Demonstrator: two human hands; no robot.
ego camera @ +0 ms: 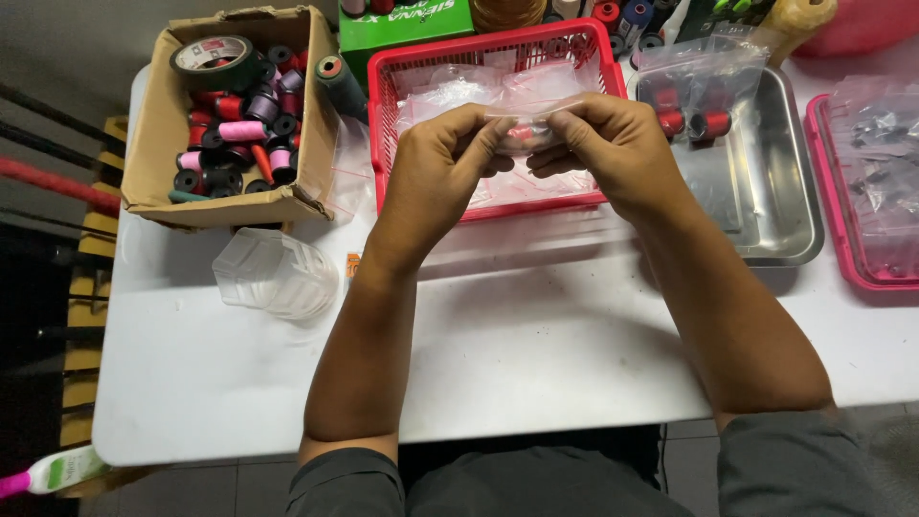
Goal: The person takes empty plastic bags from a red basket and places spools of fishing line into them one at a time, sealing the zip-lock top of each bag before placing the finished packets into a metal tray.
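Observation:
My left hand and my right hand meet above a red plastic basket and pinch the top edge of a small clear plastic bag between their fingertips. A red thread spool shows through the bag. The basket under the hands holds more clear bags. Both forearms reach up from the near edge of the white table.
A cardboard box of several thread spools and a tape roll sits at the back left. A clear plastic container lies in front of it. A metal tray with red spools is at right, a pink tray beyond it.

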